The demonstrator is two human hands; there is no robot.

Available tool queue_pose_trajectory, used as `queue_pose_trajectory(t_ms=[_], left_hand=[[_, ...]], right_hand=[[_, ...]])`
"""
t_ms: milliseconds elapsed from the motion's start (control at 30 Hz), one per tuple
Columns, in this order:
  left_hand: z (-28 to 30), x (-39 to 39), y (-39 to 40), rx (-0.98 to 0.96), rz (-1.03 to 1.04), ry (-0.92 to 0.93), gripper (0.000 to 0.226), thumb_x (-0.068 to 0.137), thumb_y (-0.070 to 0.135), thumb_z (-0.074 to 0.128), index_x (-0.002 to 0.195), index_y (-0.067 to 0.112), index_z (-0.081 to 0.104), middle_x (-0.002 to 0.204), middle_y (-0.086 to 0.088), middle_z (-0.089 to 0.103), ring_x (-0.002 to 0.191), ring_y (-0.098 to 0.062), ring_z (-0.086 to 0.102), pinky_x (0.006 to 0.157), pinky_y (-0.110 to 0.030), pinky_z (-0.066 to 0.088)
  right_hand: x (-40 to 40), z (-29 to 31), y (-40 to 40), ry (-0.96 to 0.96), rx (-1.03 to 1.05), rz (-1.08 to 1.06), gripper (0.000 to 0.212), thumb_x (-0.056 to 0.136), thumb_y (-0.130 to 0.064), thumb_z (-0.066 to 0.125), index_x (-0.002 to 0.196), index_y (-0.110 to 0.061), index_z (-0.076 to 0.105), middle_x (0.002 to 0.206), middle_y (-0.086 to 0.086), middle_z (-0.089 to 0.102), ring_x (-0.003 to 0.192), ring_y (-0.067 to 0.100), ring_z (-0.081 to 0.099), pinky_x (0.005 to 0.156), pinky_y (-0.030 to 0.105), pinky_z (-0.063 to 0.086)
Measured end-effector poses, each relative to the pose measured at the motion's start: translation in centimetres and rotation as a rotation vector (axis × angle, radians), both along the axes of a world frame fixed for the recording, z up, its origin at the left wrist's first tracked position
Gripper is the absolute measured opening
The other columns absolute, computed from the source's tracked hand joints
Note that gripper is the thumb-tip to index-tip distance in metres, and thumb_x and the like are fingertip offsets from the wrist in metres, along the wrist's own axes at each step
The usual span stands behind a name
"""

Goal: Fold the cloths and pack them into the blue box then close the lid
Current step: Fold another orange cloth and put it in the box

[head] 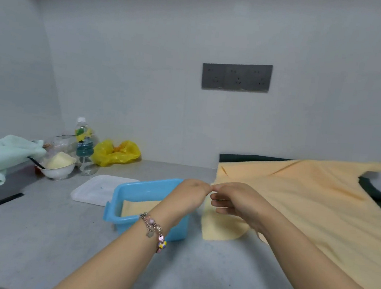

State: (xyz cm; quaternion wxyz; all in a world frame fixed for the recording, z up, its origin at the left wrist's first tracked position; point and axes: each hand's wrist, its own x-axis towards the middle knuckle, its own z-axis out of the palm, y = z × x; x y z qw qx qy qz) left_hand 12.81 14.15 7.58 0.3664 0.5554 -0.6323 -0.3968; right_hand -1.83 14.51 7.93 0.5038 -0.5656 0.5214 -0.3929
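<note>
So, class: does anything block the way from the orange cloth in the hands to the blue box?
Nothing visible does. The blue box stands open beside the orange cloth; its white lid lies behind it, and a folded cloth already lies inside.

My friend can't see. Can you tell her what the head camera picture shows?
Two hands, left hand and right hand, pinch the edge of a big orange cloth spread on a grey counter. Beside them sits an open blue box holding a folded cloth, its white lid lying behind.
</note>
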Motion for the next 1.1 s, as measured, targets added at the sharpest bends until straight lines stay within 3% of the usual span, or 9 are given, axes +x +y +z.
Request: queue_pose_trajectory(t_ms=[167,300,367,433,533,600,767,967,1100], left_hand=[[-2.4,-6.2,-0.1,0.006,-0.117,0.009,0.017,0.092,0.024,0.052,0.078,0.02,0.06,0.078,0.002,0.057,0.078,-0.012,0.05,0.079,-0.03,0.041],[-5.6,-9.7,-0.6,0.001,-0.158,-0.044,0.02,0.091,0.015,0.048,0.085,0.026,0.064,0.074,0.007,0.057,0.067,-0.004,0.051,0.062,-0.016,0.041],[-7.2,-10.8,-1.1,-0.032,-0.167,-0.152,0.026,0.091,0.013,0.047,0.107,0.023,0.065,0.097,0.006,0.061,0.09,-0.007,0.058,0.076,-0.015,0.042],[-8.7,-11.6,-1.7,-0.065,-0.178,-0.271,0.036,0.091,0.013,0.046,0.124,0.018,0.059,0.118,0.006,0.061,0.114,-0.014,0.054,0.097,-0.022,0.04],[-10.6,-11.9,-2.3,-0.169,-0.227,-0.42,0.044,0.088,0.011,0.044,0.129,0.022,0.053,0.128,0.004,0.058,0.121,-0.018,0.05,0.104,-0.034,0.037],[-11.5,-11.5,-2.7,-0.263,-0.201,-0.53,0.041,0.089,0.016,0.047,0.129,0.023,0.051,0.127,0.005,0.056,0.12,-0.018,0.048,0.1,-0.032,0.036],[-12.0,-10.7,-3.0,-0.389,-0.114,-0.657,0.023,0.089,0.032,0.06,0.104,0.017,0.067,0.102,0.001,0.06,0.099,-0.018,0.055,0.082,-0.028,0.041],[-11.3,-9.4,-1.1,-0.43,-0.211,-0.778,0.022,0.092,0.033,0.057,0.099,0.021,0.074,0.102,0.003,0.064,0.098,-0.018,0.057,0.079,-0.026,0.04],[-10.5,-8.7,0.0,-0.427,-0.294,-0.83,0.02,0.091,0.031,0.058,0.091,0.021,0.074,0.103,0.004,0.065,0.098,-0.017,0.058,0.078,-0.025,0.04]], right_hand=[[-5.9,-2.0,1.8,0.045,-0.04,-0.07,0.021,0.093,-0.016,0.049,0.092,-0.015,0.07,0.094,0.011,0.062,0.085,0.02,0.059,0.077,0.031,0.049],[-10.0,-4.9,1.8,0.222,-0.031,-0.136,0.022,0.091,-0.012,0.05,0.101,-0.016,0.069,0.096,0.005,0.065,0.089,0.019,0.06,0.087,0.031,0.049],[-11.7,-6.3,1.3,0.336,-0.037,-0.165,0.025,0.091,-0.014,0.052,0.111,-0.015,0.066,0.1,0.0,0.065,0.086,0.011,0.059,0.086,0.022,0.047],[-13.1,-7.6,1.0,0.469,-0.044,-0.168,0.029,0.09,-0.016,0.053,0.117,-0.018,0.064,0.106,-0.005,0.065,0.086,0.003,0.058,0.073,0.006,0.041],[-14.6,-9.8,0.9,0.669,-0.088,-0.176,0.037,0.088,-0.022,0.059,0.125,-0.019,0.059,0.129,-0.004,0.058,0.116,0.01,0.054,0.089,0.012,0.037],[-15.2,-10.9,0.8,0.749,-0.143,-0.186,0.038,0.086,-0.025,0.064,0.123,-0.019,0.06,0.129,-0.005,0.057,0.118,0.011,0.052,0.094,0.016,0.036],[-15.6,-12.2,0.9,0.76,-0.242,-0.248,0.026,0.082,-0.029,0.07,0.106,-0.02,0.071,0.111,-0.005,0.064,0.105,0.011,0.056,0.08,0.017,0.038],[-16.9,-12.9,4.3,0.861,-0.364,-0.157,0.029,0.087,-0.034,0.063,0.114,-0.025,0.068,0.121,-0.008,0.063,0.117,0.008,0.05,0.09,0.012,0.033],[-18.1,-12.8,7.0,0.95,-0.467,-0.256,0.02,0.089,-0.031,0.062,0.105,-0.024,0.072,0.11,-0.009,0.069,0.108,0.01,0.057,0.094,0.023,0.038]])
